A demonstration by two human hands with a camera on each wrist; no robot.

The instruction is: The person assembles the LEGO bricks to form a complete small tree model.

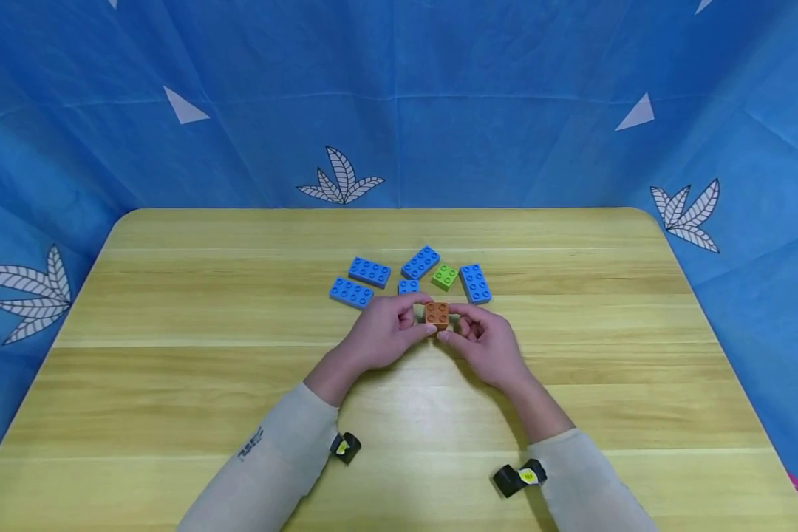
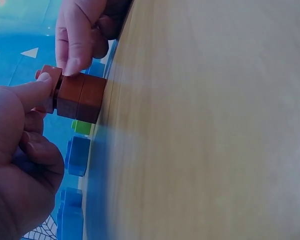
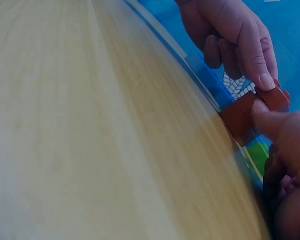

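Note:
Brown square toy building bricks stand in a short stack at the table's middle, two of them pressed together as a lower pair. Above these sits the top brown brick, with a narrow gap under it in the left wrist view. My left hand pinches that top brick between thumb and forefinger. From the other side, my right hand grips the stack, its thumb on the upper brick of the pair in the right wrist view. The far faces of the stack are hidden.
Behind the hands lie several blue bricks, among them a long one at the right and another at the left. A small green brick lies between them. A blue patterned cloth hangs behind the wooden table.

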